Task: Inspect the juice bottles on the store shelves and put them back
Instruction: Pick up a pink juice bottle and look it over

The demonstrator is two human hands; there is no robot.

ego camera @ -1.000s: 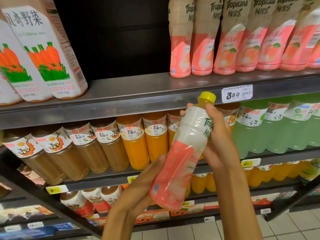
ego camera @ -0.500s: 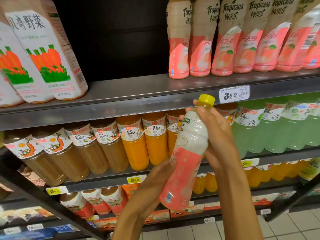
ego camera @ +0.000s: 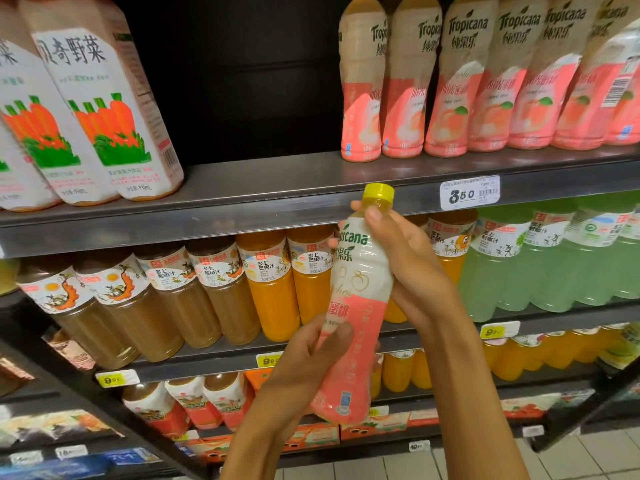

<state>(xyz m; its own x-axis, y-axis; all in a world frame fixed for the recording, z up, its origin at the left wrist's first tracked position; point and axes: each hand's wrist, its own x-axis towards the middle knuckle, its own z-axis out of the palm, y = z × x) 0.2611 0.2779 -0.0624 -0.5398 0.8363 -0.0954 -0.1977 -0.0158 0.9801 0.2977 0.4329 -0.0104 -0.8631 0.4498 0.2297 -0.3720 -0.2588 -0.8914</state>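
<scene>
A: In front of the top shelf point(ego camera: 311, 181), what's in the hands?

B: From the head camera, one juice bottle point(ego camera: 356, 306), pink and white label, yellow cap point(ego camera: 378, 191). It's tilted, cap up and reaching just to that shelf's front edge, base lower and to the left.

A: And the grip?

B: The right hand point(ego camera: 412, 268) wraps the upper part from behind, thumb curled over the neck just under the cap. The left hand point(ego camera: 304, 365) holds the lower half, thumb pressed across the pink label, fingers curled behind it.

A: What's on that shelf itself?

B: A row of matching bottles point(ego camera: 485, 91) stands on its right end, above the held one. Carrot cartons point(ego camera: 104, 109) sit on its left end, with a dark gap between. A price tag point(ego camera: 470, 192) is fixed to its edge, just right of the cap.

A: Below it?

B: Big bottles: brown point(ego camera: 166, 306) at left, orange point(ego camera: 273, 289) behind the hands, pale green point(ego camera: 519, 265) at right.
</scene>
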